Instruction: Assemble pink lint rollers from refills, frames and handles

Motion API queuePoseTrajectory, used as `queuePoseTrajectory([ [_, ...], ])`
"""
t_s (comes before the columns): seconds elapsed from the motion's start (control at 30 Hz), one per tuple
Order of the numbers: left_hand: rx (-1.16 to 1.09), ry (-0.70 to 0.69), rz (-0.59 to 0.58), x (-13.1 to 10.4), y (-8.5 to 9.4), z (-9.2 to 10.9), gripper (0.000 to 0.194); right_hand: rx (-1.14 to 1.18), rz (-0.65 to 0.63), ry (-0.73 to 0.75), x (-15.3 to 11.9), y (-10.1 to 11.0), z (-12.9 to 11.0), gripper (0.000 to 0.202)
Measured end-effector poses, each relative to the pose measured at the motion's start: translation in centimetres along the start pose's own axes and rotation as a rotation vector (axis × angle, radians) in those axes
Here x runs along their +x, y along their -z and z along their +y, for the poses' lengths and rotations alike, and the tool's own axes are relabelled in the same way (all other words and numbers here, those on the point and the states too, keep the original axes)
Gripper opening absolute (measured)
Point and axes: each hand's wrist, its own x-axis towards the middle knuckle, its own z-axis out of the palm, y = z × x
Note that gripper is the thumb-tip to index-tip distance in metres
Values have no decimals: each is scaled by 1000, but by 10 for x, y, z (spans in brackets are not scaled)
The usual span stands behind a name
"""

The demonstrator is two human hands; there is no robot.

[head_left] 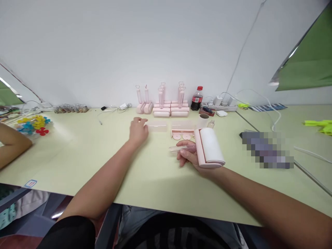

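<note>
My right hand (187, 155) is closed around the handle of a lint roller (211, 147). The roller has a pink frame and a white paper roll, and its handle is part pink, part see-through. To the left, my left hand (138, 130) is over the table with fingers loosely bent and apart. Its fingertips are by the near end of a clear plastic cover (158, 126); whether they touch it I cannot tell. Right of that cover sit a pink roller case (182, 131) with a clear lid and two pink discs (176, 137).
Several finished-looking pink lint rollers (171, 111) stand along the wall. A cola bottle (197, 98), a paper core (204, 119), a power strip with chargers (220, 103) and a blurred-out object (267, 150) lie to the right. Another person's arm (12, 143) rests at left beside colourful plastic flowers (38, 122).
</note>
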Motion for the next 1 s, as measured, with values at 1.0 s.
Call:
queuePoseTrajectory([
  [1.0,-1096,49,-659,-66,1,69,41,171,66,118,3,5,6,36],
])
